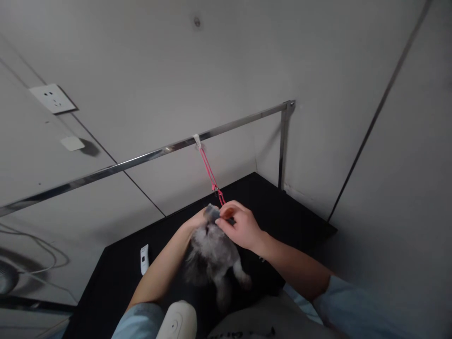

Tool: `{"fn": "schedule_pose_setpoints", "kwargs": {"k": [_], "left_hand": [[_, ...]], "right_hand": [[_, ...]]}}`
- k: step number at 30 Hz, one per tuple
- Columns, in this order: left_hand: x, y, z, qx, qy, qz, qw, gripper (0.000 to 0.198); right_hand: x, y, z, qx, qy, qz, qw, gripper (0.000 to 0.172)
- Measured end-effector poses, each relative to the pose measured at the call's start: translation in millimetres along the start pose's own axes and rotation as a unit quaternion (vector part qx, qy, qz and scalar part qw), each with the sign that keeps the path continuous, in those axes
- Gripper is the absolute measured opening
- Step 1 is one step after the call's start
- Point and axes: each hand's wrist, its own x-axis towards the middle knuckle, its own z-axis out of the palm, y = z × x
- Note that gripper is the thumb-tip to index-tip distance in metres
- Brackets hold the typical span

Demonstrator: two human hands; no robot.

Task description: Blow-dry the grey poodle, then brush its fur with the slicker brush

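Note:
A small dog with fluffy grey fur [213, 249] is on the black table, its paler legs toward me. My left hand [198, 218] lies against the left side of its head, with the fingers mostly hidden. At the dog's head my right hand [242, 223] is closed, thumb and fingers pinched together. What they grip is too small and dim to name; an orange-brown patch shows between them. Between the hands sits a blurred blue-grey thing [212, 213]. A pink cord [208, 167] runs from the metal rail down behind my right hand.
The black table [271, 207] stands against the walls. Across it runs a metal rail [141, 160] on a post [282, 146]. A white clipper-like device [144, 260] lies left of my left forearm. A rounded white object [178, 320] is close below. Cables [42, 245] hang at left.

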Motion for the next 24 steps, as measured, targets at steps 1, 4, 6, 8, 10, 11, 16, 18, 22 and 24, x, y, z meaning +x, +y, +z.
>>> {"fn": "schedule_pose_setpoints", "kwargs": {"k": [1, 4, 6, 8, 10, 11, 16, 18, 22, 24], "left_hand": [[-1, 1, -0.6, -0.005, 0.007, -0.002, 1.0, 0.023], [-5, 3, -1.8, -0.019, 0.033, -0.016, 0.999, 0.022], [-5, 2, -2.4, -0.033, 0.033, -0.021, 0.999, 0.022], [-5, 1, -3.9, -0.055, 0.025, -0.023, 0.998, 0.025], [-5, -2, -7.4, -0.073, 0.021, -0.027, 0.997, 0.029], [-5, -4, -9.9, -0.078, 0.021, -0.027, 0.996, 0.032], [-10, -6, -22.8, -0.073, 0.015, -0.006, 0.997, 0.045], [-12, -4, -24.1, -0.059, 0.013, 0.017, 0.998, 0.048], [-13, -1, -23.4, -0.034, -0.015, 0.038, 0.999, 0.052], [-13, -1, -24.9, -0.017, -0.03, 0.04, 0.999, 0.053]], "right_hand": [[2, -2, 1, -0.003, -0.022, 0.012, 1.0, 0.006], [5, -5, 4, -0.01, -0.024, 0.013, 1.0, 0.006], [4, -3, 6, 0.007, -0.043, -0.009, 0.999, 0.005], [2, 2, 7, 0.023, -0.058, -0.016, 0.998, 0.006], [-1, 7, 9, 0.035, -0.018, -0.012, 0.999, 0.005], [-2, 10, 11, 0.045, 0.001, -0.014, 0.999, 0.004], [-7, 20, 24, 0.103, -0.026, -0.02, 0.994, 0.006], [-9, 23, 31, 0.112, -0.006, -0.03, 0.993, 0.005], [-10, 27, 37, 0.131, -0.045, -0.069, 0.988, 0.007], [-8, 31, 33, 0.116, 0.029, -0.039, 0.992, 0.007]]}}
